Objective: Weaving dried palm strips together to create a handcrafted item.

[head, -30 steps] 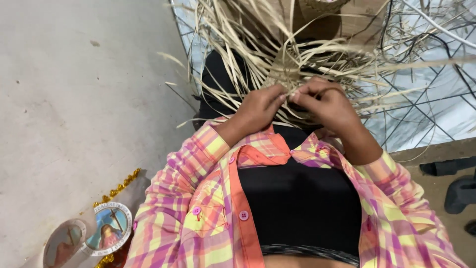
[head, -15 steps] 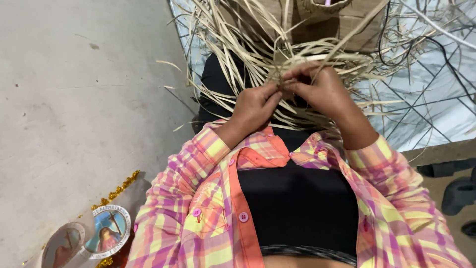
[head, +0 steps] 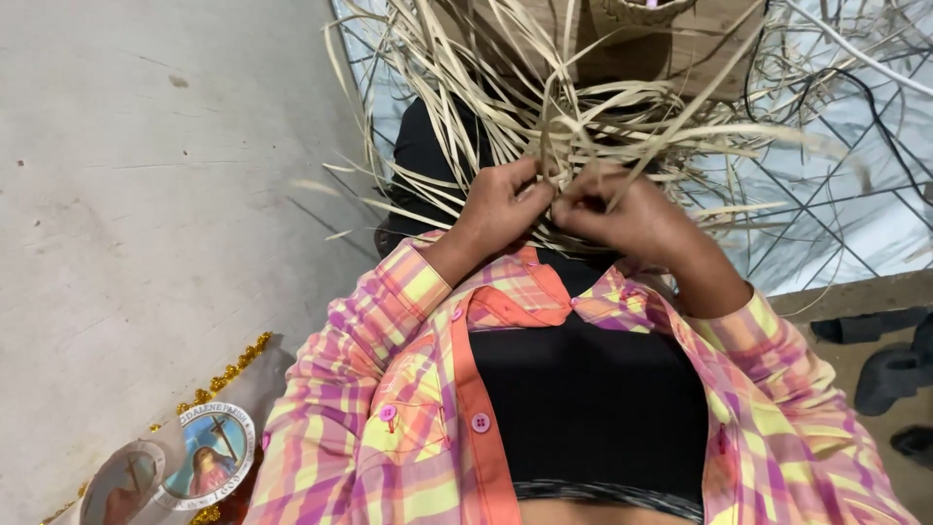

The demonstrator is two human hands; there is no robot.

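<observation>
Head view, hands: the left hand [head: 496,209] and the right hand [head: 622,209] meet at centre frame, knuckles almost touching, fingers curled and pinching thin pale strips between thumb and fingertips.
Head view, work piece: the half-woven article of flat, pale straw-coloured palm-leaf strips [head: 583,87] fills the upper middle of the frame, resting over the person's lap just above the hands.
Head view, progress: by my judgement a closely woven part sits at the top of the frame, while many loose strip ends fan out in all directions, so much plaiting appears left.
Head view, clothing: pink, orange and yellow checked shirt sleeves [head: 389,311] frame a black top at lower centre.
Head view, surroundings: a grey concrete floor [head: 146,194] takes the left side; a shiny silver sheet with dark lines [head: 855,194] lies upper right; round picture medallions with gold trim [head: 204,457] sit at lower left; dark footwear [head: 884,374] lies at the right edge.
Head view, obstruction: loose strips cross over the fingertips, partly hiding the exact grip.
</observation>
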